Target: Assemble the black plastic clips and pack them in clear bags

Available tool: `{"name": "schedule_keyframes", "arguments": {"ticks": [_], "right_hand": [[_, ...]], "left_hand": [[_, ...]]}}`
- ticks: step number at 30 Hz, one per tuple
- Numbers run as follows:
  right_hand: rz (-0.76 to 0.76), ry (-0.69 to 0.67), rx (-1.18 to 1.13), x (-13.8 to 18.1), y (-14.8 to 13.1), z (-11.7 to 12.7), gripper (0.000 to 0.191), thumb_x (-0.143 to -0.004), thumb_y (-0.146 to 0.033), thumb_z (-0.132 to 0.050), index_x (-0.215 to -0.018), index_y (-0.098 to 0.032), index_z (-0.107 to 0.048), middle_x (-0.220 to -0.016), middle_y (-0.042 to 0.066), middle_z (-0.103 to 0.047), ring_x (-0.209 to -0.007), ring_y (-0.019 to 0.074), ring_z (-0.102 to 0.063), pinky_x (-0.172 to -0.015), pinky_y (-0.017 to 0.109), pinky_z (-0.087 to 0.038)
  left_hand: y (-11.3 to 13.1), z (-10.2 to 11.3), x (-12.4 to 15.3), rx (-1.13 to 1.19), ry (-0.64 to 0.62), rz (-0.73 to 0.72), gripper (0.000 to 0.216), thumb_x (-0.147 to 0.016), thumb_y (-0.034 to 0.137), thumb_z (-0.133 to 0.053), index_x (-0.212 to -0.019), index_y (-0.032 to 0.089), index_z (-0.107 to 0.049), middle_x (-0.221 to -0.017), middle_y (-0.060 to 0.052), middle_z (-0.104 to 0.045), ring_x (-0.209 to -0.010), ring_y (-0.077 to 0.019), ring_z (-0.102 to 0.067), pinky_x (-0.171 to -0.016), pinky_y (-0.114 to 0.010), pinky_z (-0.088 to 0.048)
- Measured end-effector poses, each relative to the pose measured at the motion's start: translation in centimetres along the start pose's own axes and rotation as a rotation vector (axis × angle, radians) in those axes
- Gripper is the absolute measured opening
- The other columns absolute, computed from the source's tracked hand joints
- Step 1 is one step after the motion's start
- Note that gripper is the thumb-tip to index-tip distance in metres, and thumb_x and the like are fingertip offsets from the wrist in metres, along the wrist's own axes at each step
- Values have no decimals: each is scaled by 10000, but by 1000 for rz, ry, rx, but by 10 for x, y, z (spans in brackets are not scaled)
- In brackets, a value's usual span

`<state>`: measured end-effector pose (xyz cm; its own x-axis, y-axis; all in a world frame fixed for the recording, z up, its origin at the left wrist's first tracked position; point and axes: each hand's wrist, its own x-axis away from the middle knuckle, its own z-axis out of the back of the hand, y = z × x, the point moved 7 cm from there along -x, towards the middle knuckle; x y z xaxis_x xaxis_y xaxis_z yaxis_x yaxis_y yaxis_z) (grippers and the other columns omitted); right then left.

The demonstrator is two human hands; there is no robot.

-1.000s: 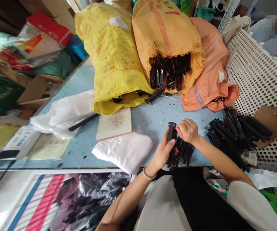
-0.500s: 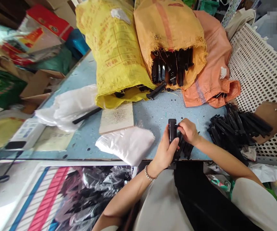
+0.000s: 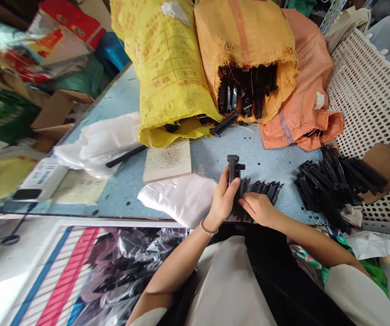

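Observation:
My left hand [image 3: 222,199] is wrapped round a long black plastic part [image 3: 233,167], held upright over the table. Near its top a small black knob sticks out to the right. My right hand [image 3: 258,208] is beside its lower end, fingers curled together; what they hold, if anything, is hidden. Just behind that hand, several slim black plastic pieces [image 3: 266,189] lie side by side in a row, partly covered by it. A white plastic bag [image 3: 179,199] lies to the left of my left hand.
Yellow [image 3: 176,81], orange-yellow [image 3: 245,31] and orange [image 3: 312,77] woven sacks of black parts stand at the back. A heap of black parts [image 3: 330,185] lies right, by a perforated white basket [image 3: 361,90]. A speckled board [image 3: 168,160] lies left of centre.
My right hand has left the top of the black part and moved down beside its lower end. The side knob and the row of pieces now show clearly. The camera view has shifted slightly.

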<state>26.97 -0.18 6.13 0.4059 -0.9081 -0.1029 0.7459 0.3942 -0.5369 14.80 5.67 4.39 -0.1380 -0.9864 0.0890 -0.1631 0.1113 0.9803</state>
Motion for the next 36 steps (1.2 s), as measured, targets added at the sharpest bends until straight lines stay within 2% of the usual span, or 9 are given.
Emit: {"name": "schedule_keyframes", "arguments": {"ticks": [5, 9, 13, 15, 18, 25, 28, 33, 36], "right_hand": [[-188, -160, -274, -36, 39, -2, 356, -1070, -400, -360, -845, -218, -569, -652, -32, -606, -599, 137, -588, -633, 253, -425], [-195, 30, -14, -121, 79, 13, 223, -1035, -259, -423, -1047, -183, -632, -1038, 86, -693, -974, 208, -640, -856, 316, -461], [-130, 90, 205, -218, 105, 12, 489, -964, -13, -335, -1423, -94, -482, -1553, 186, -419, -1410, 262, -397, -1103, 378, -359], [-111, 77, 276, -251, 112, 14, 577, -925, 57, -304, -1472, -77, -430, -1617, 185, -323, -1480, 278, -282, -1176, 440, -261], [-99, 66, 312, -273, 116, 22, 458, -961, 16, -332, -1359, -70, -542, -1495, 227, -475, -1424, 320, -345, -1171, 553, -209], [41, -150, -15, -208, 77, 11, 235, -1026, -258, -489, -1151, -131, -643, -1090, 98, -712, -981, 211, -647, -877, 355, -512], [155, -348, -362, -146, 39, 5, 288, -1042, -370, -461, -1096, -174, -665, -927, 22, -718, -789, 157, -665, -721, 277, -518], [117, 77, 10, -86, 24, 70, 325, -1037, -454, -456, -984, -200, -652, -912, 54, -663, -797, 176, -627, -708, 294, -473], [255, 156, 236, -71, 16, 85, 326, -1022, -492, -460, -1019, -206, -615, -928, 83, -642, -853, 222, -598, -735, 335, -471]], "left_hand": [[-37, 30, -17, -225, 118, 13, 463, -919, 390, -586, -1338, 192, -581, -1316, -111, -640, -1303, -277, -548, -1134, -420, -397], [-72, 22, -11, -486, -3, 1, 413, -926, 271, -512, -1315, 160, -593, -1279, -158, -653, -1266, -316, -566, -1125, -523, -393], [-83, 4, 7, -649, -16, -148, 429, -896, 169, -489, -1309, 154, -601, -1294, -175, -612, -1250, -313, -542, -1126, -555, -386], [-84, 4, 9, -634, -7, -152, 446, -908, 185, -500, -1348, 180, -571, -1301, -161, -600, -1251, -300, -539, -1112, -548, -409], [-77, 14, 4, -534, -3, -130, 435, -926, 249, -530, -1359, 211, -553, -1313, -144, -595, -1228, -282, -563, -1072, -522, -458], [-24, 48, -25, -95, 113, -137, 774, -825, 467, -720, -1487, 286, -364, -1531, -128, -434, -1429, -275, -430, -1137, -444, -423], [-15, 25, -32, 235, -100, 69, 791, -774, 488, -748, -1455, 278, -405, -1400, -115, -565, -1254, -285, -598, -1021, -447, -525], [-10, -8, -12, 289, -253, 254, 554, -750, 428, -800, -1202, 185, -591, -888, -44, -709, -728, -195, -689, -697, -344, -574], [-9, -19, 6, 205, -279, 245, 441, -772, 529, -773, -1012, 198, -606, -650, 6, -638, -548, -150, -594, -540, -278, -489]]}}
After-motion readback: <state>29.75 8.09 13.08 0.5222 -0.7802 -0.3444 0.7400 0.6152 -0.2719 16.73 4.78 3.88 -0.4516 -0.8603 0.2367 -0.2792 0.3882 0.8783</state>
